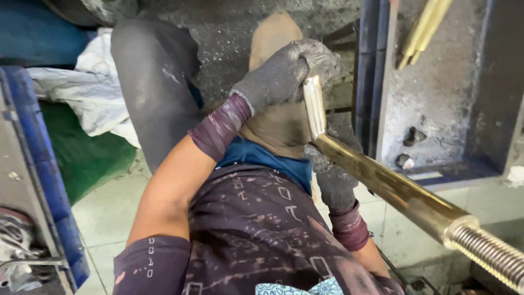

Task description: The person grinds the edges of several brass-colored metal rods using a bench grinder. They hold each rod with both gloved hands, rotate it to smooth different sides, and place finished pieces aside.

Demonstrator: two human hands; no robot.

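Threaded end [491, 252] nearest, brass rod [382, 180] bent at elbow; left hand [284, 71] gloved, closed round short leg, right hand [334, 164] gloved, gripping long leg beneath bend.

1. Bent brass rod [376, 177]: polished and golden, with bright reflections along its length. It runs diagonally from upper centre down to the lower right.
2. Its short upper leg stands nearly upright, then a sharp elbow turns into the long leg, which slopes down to the right.
3. At the lower right the brass ends in a silvery threaded end [491, 252], ridged like a screw.
4. The top of the short leg sits inside a gloved grip, and a second gloved grip is just under the elbow.
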